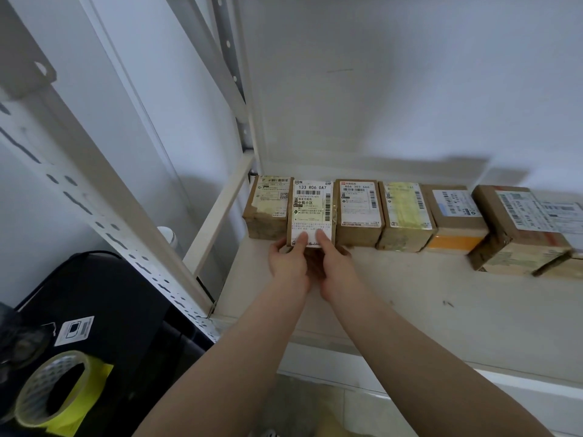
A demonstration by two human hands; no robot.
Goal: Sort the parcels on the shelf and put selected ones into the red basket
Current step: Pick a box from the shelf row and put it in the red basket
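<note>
Several brown cardboard parcels stand in a row along the back of a white shelf (394, 298). The second parcel from the left (312, 205) has a large white label reading 133 R06 0A7. My left hand (288, 258) and my right hand (331, 257) both grip its near end, thumbs on the label, and it is tipped up a little out of the row. Left of it sits a worn parcel (268, 209); right of it sits a parcel labelled 866 303 666 (359, 209). No red basket is in view.
More parcels (454, 216) run to the right edge, the last ones (517, 234) turned at an angle. A perforated white shelf post (104, 197) slants down the left. Below left lie a black case (104, 310) and a roll of yellow tape (53, 392).
</note>
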